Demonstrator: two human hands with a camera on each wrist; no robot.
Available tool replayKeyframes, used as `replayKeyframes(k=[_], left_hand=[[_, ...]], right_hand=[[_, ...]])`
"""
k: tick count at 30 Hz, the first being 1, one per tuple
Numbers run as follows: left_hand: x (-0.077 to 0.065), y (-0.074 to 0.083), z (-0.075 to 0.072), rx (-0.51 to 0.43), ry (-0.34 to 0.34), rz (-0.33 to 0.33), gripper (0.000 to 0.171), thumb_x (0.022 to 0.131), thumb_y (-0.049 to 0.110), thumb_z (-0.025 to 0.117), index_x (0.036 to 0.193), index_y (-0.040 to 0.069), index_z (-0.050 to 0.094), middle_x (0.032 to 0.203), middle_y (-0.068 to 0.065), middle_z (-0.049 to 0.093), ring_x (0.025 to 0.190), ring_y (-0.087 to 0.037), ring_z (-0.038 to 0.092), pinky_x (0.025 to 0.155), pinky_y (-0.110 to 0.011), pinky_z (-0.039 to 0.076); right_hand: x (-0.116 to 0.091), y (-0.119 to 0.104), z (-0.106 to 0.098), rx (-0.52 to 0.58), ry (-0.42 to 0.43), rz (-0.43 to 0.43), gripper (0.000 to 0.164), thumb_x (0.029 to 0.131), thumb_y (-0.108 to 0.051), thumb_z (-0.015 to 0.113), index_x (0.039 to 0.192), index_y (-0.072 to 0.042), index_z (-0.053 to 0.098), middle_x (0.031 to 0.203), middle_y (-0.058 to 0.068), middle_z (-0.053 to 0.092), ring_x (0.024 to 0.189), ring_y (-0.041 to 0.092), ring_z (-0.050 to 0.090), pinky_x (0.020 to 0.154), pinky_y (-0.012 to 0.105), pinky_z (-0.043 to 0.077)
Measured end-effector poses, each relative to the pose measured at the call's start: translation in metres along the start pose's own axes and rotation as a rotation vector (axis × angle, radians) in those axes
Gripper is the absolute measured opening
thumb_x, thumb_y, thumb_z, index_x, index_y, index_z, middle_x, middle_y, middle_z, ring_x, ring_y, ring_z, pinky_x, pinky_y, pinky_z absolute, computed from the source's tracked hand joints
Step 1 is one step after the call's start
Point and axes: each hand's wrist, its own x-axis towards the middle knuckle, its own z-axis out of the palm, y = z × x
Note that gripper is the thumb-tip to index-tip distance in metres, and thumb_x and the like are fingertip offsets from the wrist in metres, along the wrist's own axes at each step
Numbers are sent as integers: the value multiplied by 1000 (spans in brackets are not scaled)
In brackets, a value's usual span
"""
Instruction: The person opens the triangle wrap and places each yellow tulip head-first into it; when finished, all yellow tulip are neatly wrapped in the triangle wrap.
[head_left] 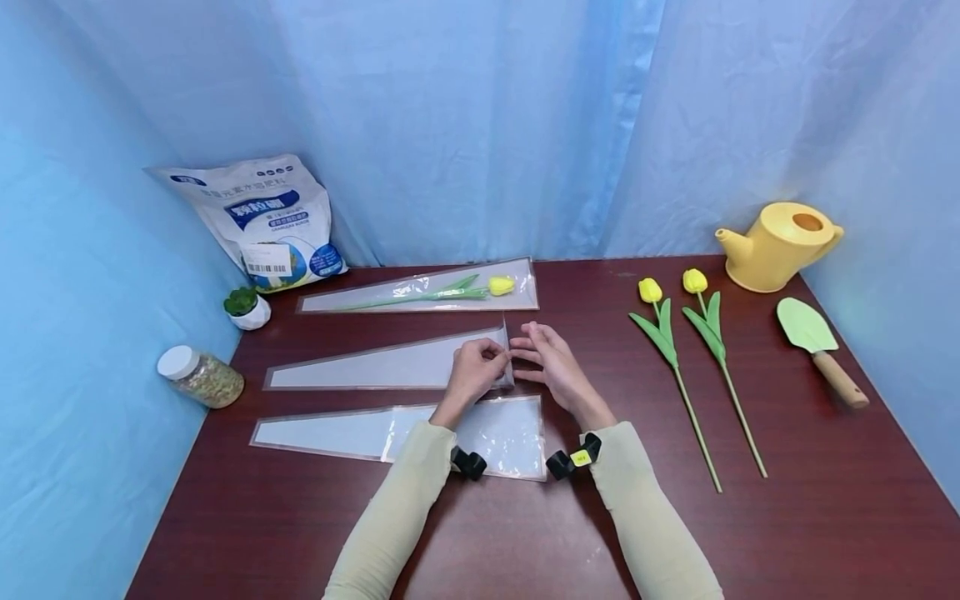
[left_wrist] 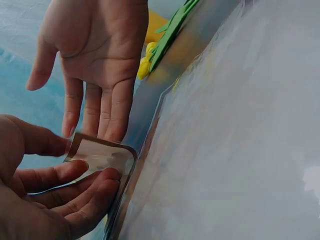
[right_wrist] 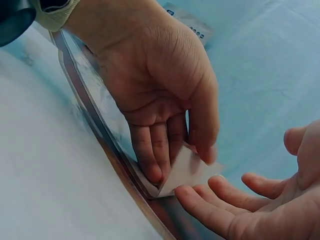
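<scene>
In the middle of the table lies a clear tapered flower sleeve (head_left: 375,364), its wide end toward the right. My left hand (head_left: 474,371) pinches the edge of that wide end between thumb and fingers, lifting it into a flap. Up close in the left wrist view, the raised corner (left_wrist: 102,155) shows a brown border. Facing it, my right hand (head_left: 557,367) has its fingers extended, with the tips at the flap; whether they touch it I cannot tell. Behind, another sleeve (head_left: 521,271) contains a yellow tulip (head_left: 501,286). A third sleeve (head_left: 322,435) lies flat nearer me, partly under my forearms.
Two yellow tulips (head_left: 663,333) (head_left: 708,325) lie at right, beside a yellow watering can (head_left: 780,242) and a green trowel (head_left: 808,325). Along the left stand a white fertilizer bag (head_left: 262,217), a small potted plant (head_left: 247,308) and a tilted jar (head_left: 201,377). Blue curtains enclose the table.
</scene>
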Motion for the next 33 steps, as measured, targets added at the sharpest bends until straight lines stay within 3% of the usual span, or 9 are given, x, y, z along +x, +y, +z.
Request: replayKeyframes(k=[6, 12, 16, 26, 30, 33], left_hand=[[1, -3, 0, 41, 52, -35, 14, 88, 11, 67, 86, 3, 78, 70, -10, 72, 56, -5, 54, 61, -20, 46], [2, -6, 0, 18, 81, -58, 12, 85, 11, 71, 82, 3, 79, 69, -7, 72, 57, -4, 53, 60, -19, 45], [3, -7, 1, -37, 83, -85, 12, 85, 12, 74, 81, 2, 78, 65, -7, 71, 53, -3, 53, 54, -17, 42], [2, -7, 0, -117, 80, -102, 13, 82, 12, 77, 78, 0, 77, 66, -7, 72, 51, -1, 54, 50, -16, 40], [2, -8, 0, -111, 90, -107, 15, 83, 15, 78, 77, 1, 78, 64, -3, 71, 54, -2, 53, 52, -16, 40], [2, -9, 1, -154, 76, -117, 17, 86, 14, 76, 79, -1, 77, 65, -3, 71, 56, -1, 56, 54, -16, 46]], right_hand=[[8, 4, -3, -37, 26, 17, 52, 109, -29, 39, 149, 1, 31, 147, 28, 46, 135, 40, 51, 95, 39, 58], [18, 5, -5, -116, 38, 21, 47, 104, -19, 51, 143, 3, 38, 139, 28, 52, 108, 26, 67, 81, 32, 61], [22, 3, -3, -201, 34, 30, 45, 103, -21, 54, 140, 1, 43, 136, 26, 56, 96, 19, 67, 77, 32, 62], [34, -5, 11, -461, 131, 68, 41, 99, -36, 59, 127, -7, 55, 119, 16, 62, 89, 19, 63, 61, 29, 60], [38, -5, 13, -541, 167, 49, 38, 98, -34, 59, 122, -6, 57, 114, 14, 61, 81, 18, 61, 55, 27, 58], [38, -5, 13, -547, 181, 57, 34, 98, -31, 59, 122, -6, 58, 113, 14, 63, 79, 17, 62, 55, 27, 58]])
